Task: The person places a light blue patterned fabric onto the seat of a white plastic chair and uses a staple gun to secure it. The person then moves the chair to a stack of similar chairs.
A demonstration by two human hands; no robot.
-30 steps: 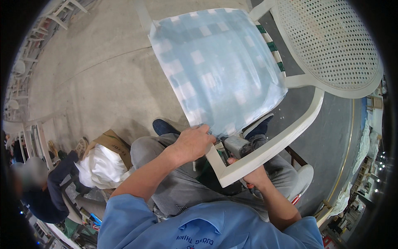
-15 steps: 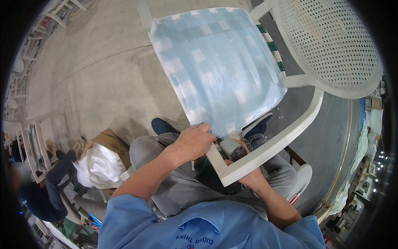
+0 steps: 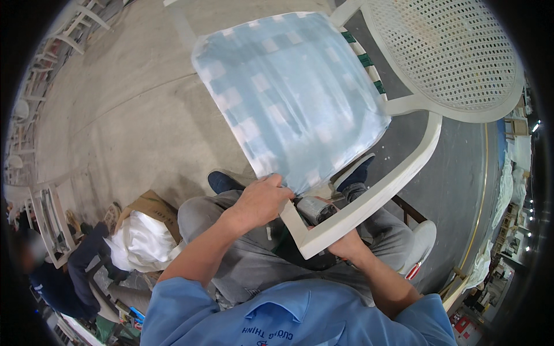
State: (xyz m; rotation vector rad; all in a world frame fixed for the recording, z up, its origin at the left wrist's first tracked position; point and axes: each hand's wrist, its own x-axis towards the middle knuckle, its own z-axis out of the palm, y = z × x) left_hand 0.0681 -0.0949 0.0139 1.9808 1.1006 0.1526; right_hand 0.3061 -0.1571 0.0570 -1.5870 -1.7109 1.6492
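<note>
In the head view, the cane-backed armchair (image 3: pixel 407 104) appears slightly farther left, reaching over the lap. The left hand (image 3: pixel 259 200) closes its fingers on the plastic-covered checked seat's (image 3: pixel 294 104) near corner, likely soft and slippery; the stiff armrest (image 3: pixel 369 198) should grip better. The right hand (image 3: pixel 347 245) is beside a grey power tool (image 3: pixel 314 209), its fingers too hidden to tell.

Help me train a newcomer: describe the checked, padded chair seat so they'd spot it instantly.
Find the white armchair, upper right of centre. Left of its rounded, perforated white backrest lies the squarish seat. Pale-blue-and-white checks set it apart from that backrest.
</note>
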